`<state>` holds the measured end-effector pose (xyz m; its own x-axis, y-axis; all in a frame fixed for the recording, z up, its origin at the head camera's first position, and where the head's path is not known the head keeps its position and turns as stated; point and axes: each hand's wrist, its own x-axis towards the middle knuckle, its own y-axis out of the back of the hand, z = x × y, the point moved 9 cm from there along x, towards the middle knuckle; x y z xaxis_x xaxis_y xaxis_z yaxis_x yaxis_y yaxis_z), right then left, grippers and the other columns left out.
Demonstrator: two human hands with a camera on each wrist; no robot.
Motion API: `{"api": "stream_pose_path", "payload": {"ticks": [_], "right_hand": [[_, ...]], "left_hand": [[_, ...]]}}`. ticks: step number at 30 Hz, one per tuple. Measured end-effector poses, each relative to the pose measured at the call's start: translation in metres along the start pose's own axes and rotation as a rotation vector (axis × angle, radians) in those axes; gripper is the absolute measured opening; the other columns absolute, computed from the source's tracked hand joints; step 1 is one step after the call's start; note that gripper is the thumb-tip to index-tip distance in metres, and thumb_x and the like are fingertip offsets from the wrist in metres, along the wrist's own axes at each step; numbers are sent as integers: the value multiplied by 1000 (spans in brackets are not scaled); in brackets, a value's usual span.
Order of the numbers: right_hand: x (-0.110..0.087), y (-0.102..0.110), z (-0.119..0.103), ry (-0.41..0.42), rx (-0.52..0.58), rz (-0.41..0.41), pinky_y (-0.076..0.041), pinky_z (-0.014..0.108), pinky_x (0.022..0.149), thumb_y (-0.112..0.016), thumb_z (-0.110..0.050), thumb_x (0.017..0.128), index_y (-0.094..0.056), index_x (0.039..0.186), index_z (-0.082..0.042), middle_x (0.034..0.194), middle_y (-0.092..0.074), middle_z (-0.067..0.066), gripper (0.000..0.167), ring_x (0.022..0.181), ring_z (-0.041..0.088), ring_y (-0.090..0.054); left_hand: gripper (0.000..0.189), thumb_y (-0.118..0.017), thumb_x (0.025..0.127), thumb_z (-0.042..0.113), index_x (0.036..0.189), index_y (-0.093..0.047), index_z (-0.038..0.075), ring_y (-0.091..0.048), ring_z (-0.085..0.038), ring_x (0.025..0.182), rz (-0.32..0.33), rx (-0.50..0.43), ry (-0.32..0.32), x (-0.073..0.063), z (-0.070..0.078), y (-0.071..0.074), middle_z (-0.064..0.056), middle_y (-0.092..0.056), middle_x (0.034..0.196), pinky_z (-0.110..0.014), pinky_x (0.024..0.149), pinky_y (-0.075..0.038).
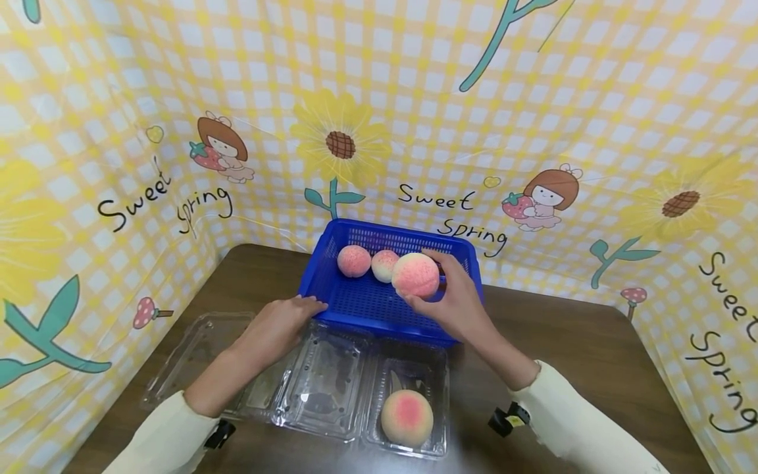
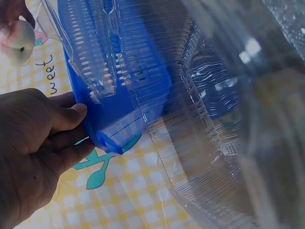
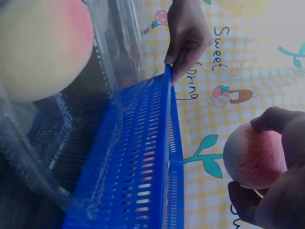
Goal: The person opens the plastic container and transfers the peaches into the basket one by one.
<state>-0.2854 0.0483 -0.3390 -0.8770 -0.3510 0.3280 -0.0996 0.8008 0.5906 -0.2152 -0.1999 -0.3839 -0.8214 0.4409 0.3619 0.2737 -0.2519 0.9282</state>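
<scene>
My right hand (image 1: 458,296) grips a pink and cream peach (image 1: 416,276) above the right part of a blue plastic basket (image 1: 379,334). In the right wrist view, thumb and fingers curl round that peach (image 3: 255,155). My left hand (image 1: 283,324) pinches the basket's near left rim; the left wrist view shows its thumb over the blue edge (image 2: 88,126). Inside the basket lie two more peaches, a pink one (image 1: 354,261) at the left and a paler one (image 1: 385,266) beside it. A larger peach (image 1: 407,418) sits in the clear plastic clamshell box in front.
The clamshell's clear lid (image 1: 322,382) lies spread to the left of its peach-filled half. Another clear plastic box (image 1: 195,362) stands farther left, partly under my left forearm. Brown wooden tabletop (image 1: 556,368) surrounds these things. A yellow checked cloth (image 1: 403,79) hangs behind and at both sides.
</scene>
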Motion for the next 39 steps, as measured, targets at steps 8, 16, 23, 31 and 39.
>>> {"api": "stream_pose_path", "payload": {"ticks": [8, 16, 23, 31, 39], "right_hand": [[18, -6, -5, -5, -40, -29, -60, 42, 94, -87, -29, 82, -47, 146, -14, 140, -54, 7, 77, 118, 23, -57], [34, -18, -18, 88, -135, -78, -59, 45, 90, -87, -26, 81, -46, 147, -12, 137, -54, 10, 78, 110, 25, -57], [51, -28, -23, 135, -182, -104, -58, 46, 96, -87, -23, 80, -46, 147, -11, 139, -53, 12, 80, 117, 27, -59], [71, -46, -22, 141, -246, -173, -57, 44, 100, -87, -27, 80, -47, 147, -8, 141, -52, 12, 80, 119, 26, -59], [87, -70, -29, 167, -310, -300, -54, 43, 105, -85, -23, 81, -47, 146, -9, 143, -52, 12, 76, 121, 25, -57]], "left_hand": [[40, -71, 81, -12, 119, -73, 1, -73, -35, 108, -17, 30, -27, 2, 3, 1, -20, -74, 119, -46, 88, -62], [41, -71, 82, -12, 120, -73, 2, -72, -35, 112, -37, 23, 1, 4, 3, -2, -20, -74, 122, -47, 91, -61], [41, -70, 82, -13, 119, -73, 2, -73, -36, 109, -54, 31, 0, 5, 4, -2, -20, -74, 121, -46, 88, -62], [42, -70, 80, -15, 118, -74, 3, -74, -34, 104, -50, 32, -10, 8, 6, 0, -19, -75, 119, -44, 83, -63], [40, -70, 79, -13, 116, -74, 3, -75, -33, 97, -49, 32, 6, 6, 2, 1, -16, -76, 114, -43, 80, -63]]}}
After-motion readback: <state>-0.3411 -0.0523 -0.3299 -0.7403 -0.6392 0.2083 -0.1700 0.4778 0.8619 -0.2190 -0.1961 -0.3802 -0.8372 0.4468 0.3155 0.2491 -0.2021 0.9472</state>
